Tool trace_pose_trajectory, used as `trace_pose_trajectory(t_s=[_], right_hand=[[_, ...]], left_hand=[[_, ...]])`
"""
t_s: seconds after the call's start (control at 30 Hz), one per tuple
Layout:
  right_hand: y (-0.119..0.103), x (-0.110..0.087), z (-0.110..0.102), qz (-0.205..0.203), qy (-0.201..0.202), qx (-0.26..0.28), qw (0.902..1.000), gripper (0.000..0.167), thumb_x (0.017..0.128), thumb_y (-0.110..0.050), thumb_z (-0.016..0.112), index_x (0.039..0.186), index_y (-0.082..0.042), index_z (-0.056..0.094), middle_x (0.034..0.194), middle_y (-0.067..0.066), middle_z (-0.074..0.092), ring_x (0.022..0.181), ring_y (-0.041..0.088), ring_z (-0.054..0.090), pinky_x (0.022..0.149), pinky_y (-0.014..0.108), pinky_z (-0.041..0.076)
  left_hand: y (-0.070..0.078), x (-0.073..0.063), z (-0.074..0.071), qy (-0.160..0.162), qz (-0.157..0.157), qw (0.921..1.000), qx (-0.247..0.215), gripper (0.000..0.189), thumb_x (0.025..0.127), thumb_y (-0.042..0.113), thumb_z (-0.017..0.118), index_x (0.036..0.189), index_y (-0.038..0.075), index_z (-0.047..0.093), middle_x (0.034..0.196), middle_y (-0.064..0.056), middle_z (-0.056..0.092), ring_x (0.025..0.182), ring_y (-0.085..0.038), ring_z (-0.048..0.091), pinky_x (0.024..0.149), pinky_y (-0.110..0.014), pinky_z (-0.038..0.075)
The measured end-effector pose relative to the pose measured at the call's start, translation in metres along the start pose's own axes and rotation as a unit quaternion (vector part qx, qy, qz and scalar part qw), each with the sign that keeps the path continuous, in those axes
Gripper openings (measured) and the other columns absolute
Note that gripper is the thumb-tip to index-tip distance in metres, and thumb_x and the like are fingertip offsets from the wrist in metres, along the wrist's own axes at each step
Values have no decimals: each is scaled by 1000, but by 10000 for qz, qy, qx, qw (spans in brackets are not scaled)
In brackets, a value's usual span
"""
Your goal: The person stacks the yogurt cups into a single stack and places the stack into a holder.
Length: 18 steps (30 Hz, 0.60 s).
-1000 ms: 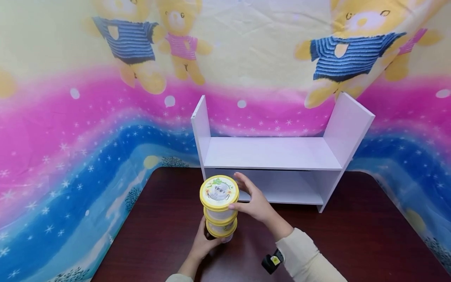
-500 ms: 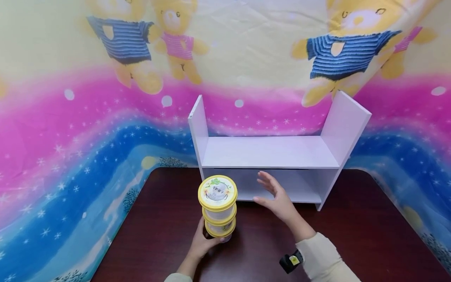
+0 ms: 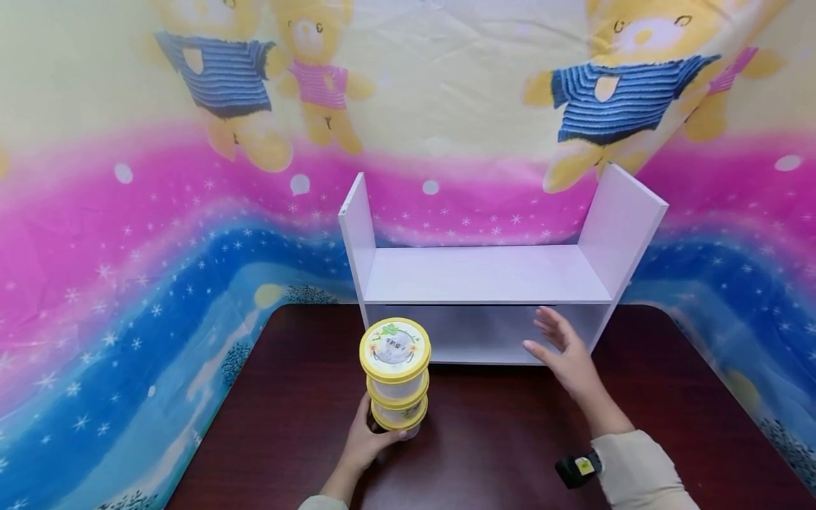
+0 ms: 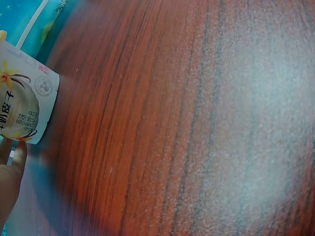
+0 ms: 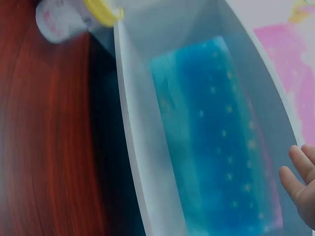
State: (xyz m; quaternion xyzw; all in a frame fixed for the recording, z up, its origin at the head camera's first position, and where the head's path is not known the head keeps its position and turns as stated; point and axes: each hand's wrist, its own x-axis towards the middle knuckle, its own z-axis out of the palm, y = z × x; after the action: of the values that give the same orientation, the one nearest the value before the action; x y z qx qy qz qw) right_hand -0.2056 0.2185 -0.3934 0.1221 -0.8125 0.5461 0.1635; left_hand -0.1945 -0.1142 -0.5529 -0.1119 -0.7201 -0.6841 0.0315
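Three white tubs with yellow lids stand stacked one on another; the top tub point(image 3: 395, 350) has a printed lid with a grey oval. My left hand point(image 3: 362, 443) grips the lowest tub point(image 3: 413, 431), thumb on its near side and fingers at the left. In the left wrist view, fingertips touch the lower edge of a printed tub point(image 4: 24, 98). My right hand point(image 3: 574, 361) is spread and holds nothing, in front of the white shelf unit's point(image 3: 487, 276) lower right part. A tub point(image 5: 59, 19) shows at the right wrist view's upper left.
The shelf unit has a middle board, two raised side panels and a lower compartment point(image 3: 484, 333). It stands at the back of the dark red-brown table point(image 3: 484, 432). A cloth backdrop point(image 3: 306, 234) with bears hangs behind. A black device point(image 3: 576, 467) is strapped to the right wrist.
My right hand has let go of the top tub and moved right, away from the stack. The left hand keeps its hold on the lowest tub, and the stack stays in place.
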Motion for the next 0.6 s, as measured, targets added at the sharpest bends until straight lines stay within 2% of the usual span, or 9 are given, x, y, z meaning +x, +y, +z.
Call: trace_pose_trajectory(t_s=[0.07,0.17,0.3,0.43,0.5,0.6], right_hand=[[3,-1,-11,139,154,-238,9995,61,82,-13,59,132,-1,27,127,22,36,112,22,38,83,10,30],[6,-1,-26,404,417,-472,9972,62,83,-19,58,134,-3,25,128,21,34,113,26,37,89,22,33],[9,1,-44,616,802,-594,9931,64,85,-22,55,136,-5,21,131,21,30,116,27,33,93,40,28],[14,6,-60,609,1216,-595,9889,64,85,-20,55,136,-5,20,132,22,29,118,23,33,96,35,25],[24,10,-70,565,1401,-714,9859,64,85,-20,55,137,-9,21,132,18,31,117,18,35,95,26,27],[40,15,-83,596,1597,-845,9817,63,85,-20,55,137,-16,21,133,12,32,116,14,35,89,15,30]], left_hand=[[-2,0,0,-16,172,9998,109,88,62,12,77,133,13,26,119,-10,44,102,-19,47,80,-26,39],[-1,0,0,-93,286,9994,180,88,63,13,77,134,14,25,120,-9,44,102,-18,48,81,-25,39],[7,3,2,-207,-11,9998,-1,90,62,14,77,135,17,24,122,-8,43,105,-19,46,83,-27,38],[30,5,2,-277,-322,9990,-171,89,61,9,77,133,15,26,121,-9,43,105,-25,45,85,-33,37],[43,6,2,-327,-388,9986,-134,87,61,8,77,133,14,27,120,-9,44,105,-25,45,86,-35,35],[55,9,1,-410,-298,9987,-5,85,62,9,77,132,12,29,119,-10,45,105,-26,45,87,-40,33]])
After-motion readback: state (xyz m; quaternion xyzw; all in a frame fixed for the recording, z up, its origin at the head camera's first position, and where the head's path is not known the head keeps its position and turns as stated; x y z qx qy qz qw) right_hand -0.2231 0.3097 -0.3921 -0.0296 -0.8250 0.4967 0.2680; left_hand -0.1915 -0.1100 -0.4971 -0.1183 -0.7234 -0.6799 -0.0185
